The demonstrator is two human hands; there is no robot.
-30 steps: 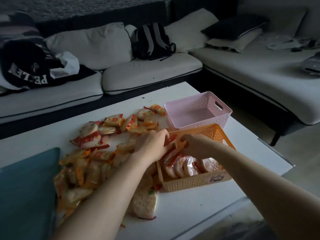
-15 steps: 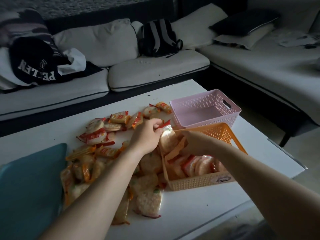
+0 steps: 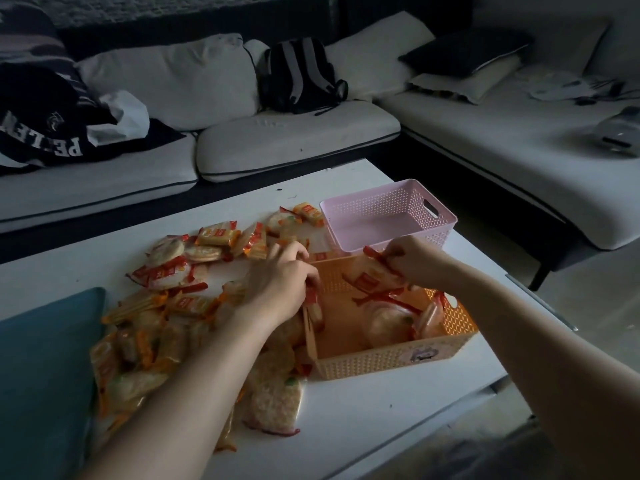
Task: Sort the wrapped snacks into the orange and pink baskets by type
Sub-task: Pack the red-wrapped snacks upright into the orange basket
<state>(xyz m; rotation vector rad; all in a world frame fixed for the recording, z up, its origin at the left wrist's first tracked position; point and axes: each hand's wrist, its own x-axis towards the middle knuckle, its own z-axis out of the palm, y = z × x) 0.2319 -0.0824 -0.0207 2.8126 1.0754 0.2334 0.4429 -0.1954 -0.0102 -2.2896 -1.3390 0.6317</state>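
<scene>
The wrapped snacks (image 3: 145, 341) are lying heaped near-left. At the left wall of the orange basket (image 3: 381, 362), the left hand (image 3: 280, 282) is now pinching a red-edged packet (image 3: 313, 304). The right hand (image 3: 412, 259) is raising a pinched round packet (image 3: 370, 271) from inside toward the empty pink basket (image 3: 391, 199), perhaps re-sorting it.

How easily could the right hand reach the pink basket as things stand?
Probably easily. The right hand pinches a snack above the far rim of the orange basket. The pink basket stands just beyond it, its top open, and nothing lies between them.
</scene>
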